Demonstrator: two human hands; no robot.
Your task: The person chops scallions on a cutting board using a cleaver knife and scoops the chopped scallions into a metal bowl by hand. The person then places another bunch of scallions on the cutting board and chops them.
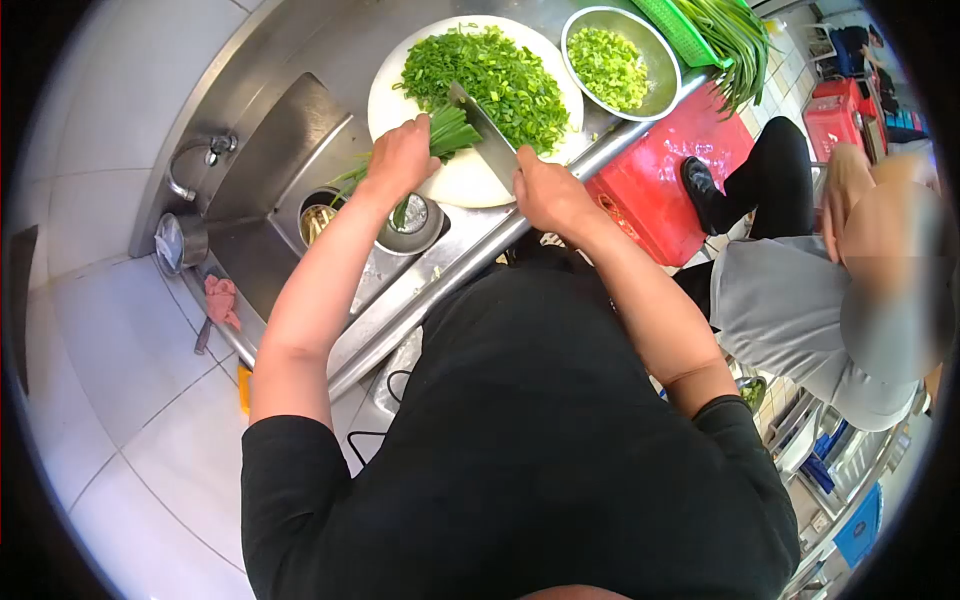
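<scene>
My left hand [403,155] is closed around a bunch of green onions [455,130] lying on the round white cutting board [465,188]. In my right hand [548,190] is the handle of a cleaver [487,130], its blade standing at the cut end of the bunch. Chopped green onions [490,80] are heaped over the far part of the board, beyond the blade. Beside the board on the right, a metal bowl [668,98] holds paler chopped pieces [607,68].
A green basket [685,35] with whole green onions [735,45] stands at the far right. Left are a steel sink [285,160], a faucet [185,170] and metal containers [412,235]. Below the counter edge sits a red crate [665,170]. A person in grey [790,300] sits at right.
</scene>
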